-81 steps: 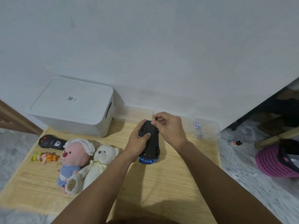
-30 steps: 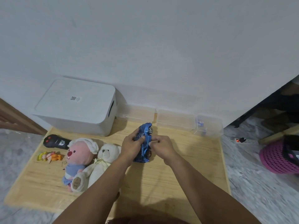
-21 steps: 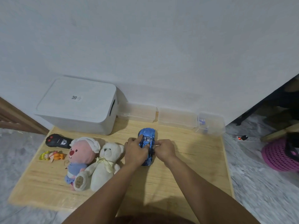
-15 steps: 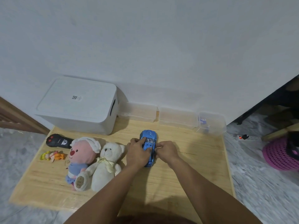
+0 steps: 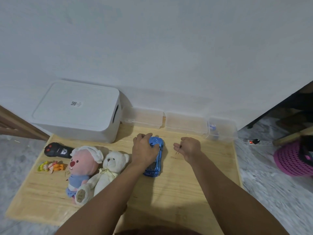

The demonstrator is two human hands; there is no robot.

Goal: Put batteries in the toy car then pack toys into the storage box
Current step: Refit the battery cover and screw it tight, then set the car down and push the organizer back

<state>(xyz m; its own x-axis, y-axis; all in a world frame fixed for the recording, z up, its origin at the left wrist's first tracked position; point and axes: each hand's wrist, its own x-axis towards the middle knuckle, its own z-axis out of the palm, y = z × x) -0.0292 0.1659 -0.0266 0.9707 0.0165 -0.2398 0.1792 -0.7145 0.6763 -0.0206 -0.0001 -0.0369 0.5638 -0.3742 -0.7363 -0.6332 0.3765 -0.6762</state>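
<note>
Blue toy car [image 5: 156,158] sits wheels-down on the wooden counter [image 5: 177,192], nose pointing to the far wall, roughly mid-counter. Left hand [image 5: 144,150] lies over the car's left side and roof, fingers curled down onto the body; grip closed around the car. Right hand [image 5: 188,147] is apart from the car, just to its right, hovering low over the counter; its grip is pressed together, pinching a thin dark tool [image 5: 178,149] between thumb and fingers, tip angled down toward the near left. Cannot tell exactly what the tool is. White storage box [image 5: 77,111] stands at the far left of the counter against the wall, lid on, a small printed label on top. To its right, along the wall, three clear plastic containers [image 5: 185,123] in a row; the rightmost holds something small and blue, too blurred to identify. Left of the car: a white teddy bear [image 5: 110,168] lying on its back, touching a pink plush toy [image 5: 83,165] with a white cap and blue clothes. Further left, a black remote control [image 5: 56,150] near the box, and a small yellow-and-orange figure [image 5: 51,167] nearer the counter's left edge. On the floor at right, a pink basket [image 5: 291,160] and a power strip [image 5: 252,141] showing a red light.
</note>
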